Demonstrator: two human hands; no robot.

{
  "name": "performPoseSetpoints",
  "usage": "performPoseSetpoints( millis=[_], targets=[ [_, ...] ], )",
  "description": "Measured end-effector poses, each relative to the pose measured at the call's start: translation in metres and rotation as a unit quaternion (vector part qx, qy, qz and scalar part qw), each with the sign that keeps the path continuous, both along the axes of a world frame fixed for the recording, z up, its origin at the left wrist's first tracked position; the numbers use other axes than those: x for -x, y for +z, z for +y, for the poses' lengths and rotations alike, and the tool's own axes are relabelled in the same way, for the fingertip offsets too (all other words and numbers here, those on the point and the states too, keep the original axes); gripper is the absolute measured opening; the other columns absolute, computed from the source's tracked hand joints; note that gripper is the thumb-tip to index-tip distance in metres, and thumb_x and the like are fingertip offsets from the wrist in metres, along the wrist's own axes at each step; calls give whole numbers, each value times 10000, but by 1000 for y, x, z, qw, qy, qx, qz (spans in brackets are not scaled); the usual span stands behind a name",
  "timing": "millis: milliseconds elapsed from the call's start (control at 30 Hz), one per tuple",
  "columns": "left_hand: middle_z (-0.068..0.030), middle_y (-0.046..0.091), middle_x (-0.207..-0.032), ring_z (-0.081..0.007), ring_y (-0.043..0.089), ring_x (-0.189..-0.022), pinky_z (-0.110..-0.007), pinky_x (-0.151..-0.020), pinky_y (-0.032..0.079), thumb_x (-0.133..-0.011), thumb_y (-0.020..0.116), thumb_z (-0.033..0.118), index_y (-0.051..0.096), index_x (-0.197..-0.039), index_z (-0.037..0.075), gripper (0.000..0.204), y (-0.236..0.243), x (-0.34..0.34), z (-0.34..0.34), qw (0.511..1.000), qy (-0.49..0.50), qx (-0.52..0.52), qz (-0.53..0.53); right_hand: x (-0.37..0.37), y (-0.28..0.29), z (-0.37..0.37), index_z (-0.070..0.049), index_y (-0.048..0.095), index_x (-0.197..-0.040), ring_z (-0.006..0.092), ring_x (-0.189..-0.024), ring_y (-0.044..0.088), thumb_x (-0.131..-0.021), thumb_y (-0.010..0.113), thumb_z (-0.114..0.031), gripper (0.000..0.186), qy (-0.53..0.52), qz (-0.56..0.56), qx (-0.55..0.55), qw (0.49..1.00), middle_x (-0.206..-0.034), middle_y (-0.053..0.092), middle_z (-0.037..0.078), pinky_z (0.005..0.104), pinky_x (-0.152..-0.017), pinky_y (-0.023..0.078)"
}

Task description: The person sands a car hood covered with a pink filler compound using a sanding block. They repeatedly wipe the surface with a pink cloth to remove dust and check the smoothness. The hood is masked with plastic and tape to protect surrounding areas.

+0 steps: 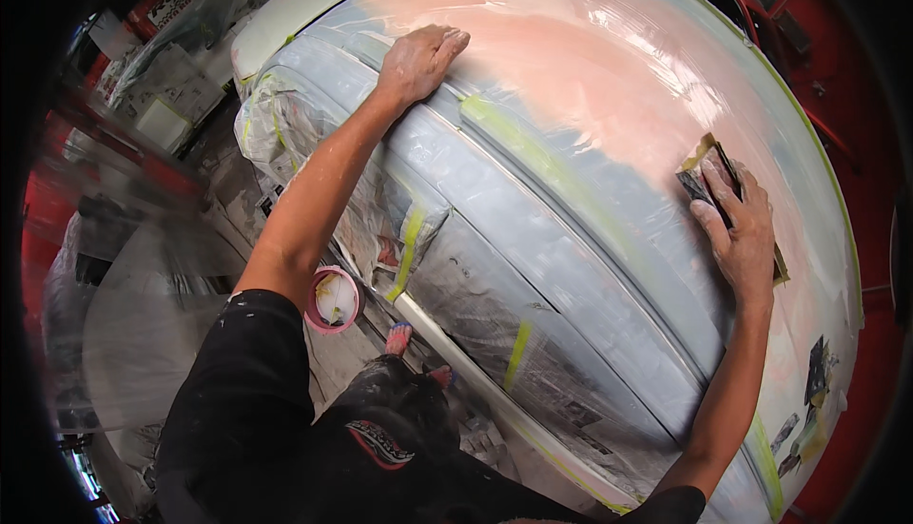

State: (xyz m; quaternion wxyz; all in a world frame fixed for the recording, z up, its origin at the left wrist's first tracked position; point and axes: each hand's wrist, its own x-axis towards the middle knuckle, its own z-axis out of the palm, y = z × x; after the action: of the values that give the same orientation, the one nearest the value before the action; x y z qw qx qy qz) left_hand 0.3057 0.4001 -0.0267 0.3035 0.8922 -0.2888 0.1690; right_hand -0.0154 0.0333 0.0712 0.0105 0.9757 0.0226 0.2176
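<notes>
1. Car roof (609, 177), one, broad and curved; grey-blue surface with large, glossy pink patches (552, 77) along the upper part.
2. Sanding block (702, 154), one, dark with yellowish edges; lying at a slant on the right-hand part of the roof, partly hidden under the right hand.
3. Right hand (742, 224), dusty; fingers bent over the sanding block, gripping it, thumb along its near side.
4. Left hand (418, 63), dusty; placed at the roof's side edge, beside the pink patches; fingers close together and bent. Whether anything lies beneath them, cannot tell.
5. Plastic sheet (466, 272), clear and wrinkled, covering the car's side below the roof.
6. Tape (516, 356), yellow-green, in strips on the sheet.
7. Bucket (335, 330), pink, round, with white contents; on the floor, left of the car.
8. Bare feet (399, 338), between bucket and car.
9. Shirt (238, 372), black, short-sleeved, spotted white.
</notes>
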Motion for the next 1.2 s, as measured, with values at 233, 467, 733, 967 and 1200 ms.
performPoseSetpoints(
  millis=[233,467,733,967,1200],
  targets=[
    [-154,652,-1385,-359,511,-1392,-443,-1169,397,-1051,451,488,707,-1300,81,542,-2,-29,0,977,-113,-89,-160,-56,-9,36,-140,736,-1261,400,-1097,598,-923,717,-366,407,14,79,89,993,-1372,576,247,503,-968,479],
    [-156,689,-1324,-366,558,-1350,-460,-1126,439,-1028,476,567,747,-1216,62,603,-2,-30,3,986,-129,-35,-95,-93,-19,79,-149,717,-1300,390,-1126,592,-930,709,-368,430,13,122,3,992,-1369,561,245,509,-967,480],
    [-169,672,-1354,-358,548,-1367,-484,-1118,433,-985,583,534,725,-1246,64,556,5,-19,5,987,-130,-49,-78,-112,-37,75,-139,692,-1342,469,-1222,523,-910,733,-312,467,27,110,-6,994,-1457,485,311,530,-1062,431],
    [-178,667,-1356,-370,542,-1367,-495,-1121,417,-958,605,590,726,-1232,51,617,5,-21,6,987,-145,-32,-55,-265,-39,18,-98,697,-1332,492,-1200,569,-950,691,-394,484,-19,51,-23,998,-1318,590,342,511,-1067,452],
    [-179,673,-1344,-371,557,-1341,-501,-1126,406,-962,602,581,730,-1227,59,599,4,-25,8,989,-131,-40,-49,-244,-29,60,-101,687,-1341,495,-1160,578,-931,709,-421,521,-56,98,-12,993,-1344,566,333,518,-1029,472]
  ],
)
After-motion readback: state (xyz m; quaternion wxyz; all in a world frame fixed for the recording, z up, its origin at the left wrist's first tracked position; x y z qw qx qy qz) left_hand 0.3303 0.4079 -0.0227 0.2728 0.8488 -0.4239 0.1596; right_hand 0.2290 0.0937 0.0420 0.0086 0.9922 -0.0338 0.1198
